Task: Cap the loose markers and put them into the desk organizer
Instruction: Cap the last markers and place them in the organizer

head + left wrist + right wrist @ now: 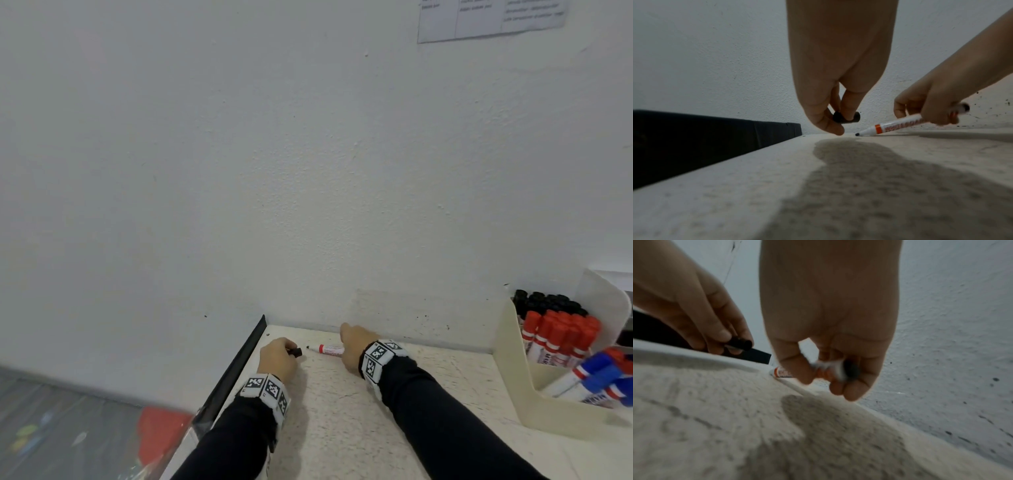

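A: Status. Left hand (279, 358) pinches a short black plastic marker cap (846, 118) between thumb and fingertips, its open end turned toward the marker. Right hand (352, 346) is curled round the rear of an uncapped white whiteboard marker with a red-orange band (898, 125). Its dark tip points at the cap, low over the speckled off-white desk top (342, 411).

B: Are the cap and tip touching?

A: No. They're apart but near, roughly in line. Both sit by the wall, at the desk's far left corner.

B: Organizer?

A: Cream plastic desk organizer (534, 401) is well apart, at the right edge. Its back section is packed with upright red-capped and black-capped markers. Blue-capped ones lean in the front.

B: Risks?

A: As I read it:
- The bare tip hangs just above the desk. A dip during alignment would leave ink on the surface.
- The cap is held by a light pinch only. An off-axis push could tip it out, and it would roll off the nearby left edge.
- The right hand grips far back on the barrel, so the tip can wobble and smear the cap rim or fingers.
- The back section looks crowded, so forcing another marker in may knock its neighbours.
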`<state>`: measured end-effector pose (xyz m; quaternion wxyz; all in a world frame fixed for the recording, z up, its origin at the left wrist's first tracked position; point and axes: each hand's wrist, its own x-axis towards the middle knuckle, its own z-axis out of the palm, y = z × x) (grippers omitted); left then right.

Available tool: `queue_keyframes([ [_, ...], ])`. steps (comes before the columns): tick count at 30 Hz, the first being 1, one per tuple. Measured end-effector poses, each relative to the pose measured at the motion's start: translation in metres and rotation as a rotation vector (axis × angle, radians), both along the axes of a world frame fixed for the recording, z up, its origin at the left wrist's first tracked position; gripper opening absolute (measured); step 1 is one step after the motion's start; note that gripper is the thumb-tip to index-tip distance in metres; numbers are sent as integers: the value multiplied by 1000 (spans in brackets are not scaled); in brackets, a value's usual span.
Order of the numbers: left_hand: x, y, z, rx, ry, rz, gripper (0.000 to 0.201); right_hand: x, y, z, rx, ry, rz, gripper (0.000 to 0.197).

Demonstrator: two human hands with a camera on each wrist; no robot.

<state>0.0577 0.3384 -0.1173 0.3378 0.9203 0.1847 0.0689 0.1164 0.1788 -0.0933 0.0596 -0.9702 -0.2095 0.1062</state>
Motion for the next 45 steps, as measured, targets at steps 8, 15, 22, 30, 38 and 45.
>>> queue_keyframes([
  [8, -10, -15, 1, -13, -18, -48, 29, -19, -34, 12, 109, -74, -37, 27],
  [15, -19, -39, 5, -134, -30, -226, 31, -41, -66, 24, 137, -10, 3, 25],
  [22, -32, -65, 14, -328, 47, -367, 26, -63, -95, 30, 186, 22, 2, 22],
  [30, -46, -112, 34, -239, -206, -322, 29, -91, -98, 33, 345, 14, 102, 29],
  [38, -55, -129, 42, -232, -316, -389, 30, -103, -112, 37, 566, 27, 92, 29],
  [45, -52, -143, 55, -251, -376, -409, 29, -101, -119, 42, 565, -80, 84, 33],
])
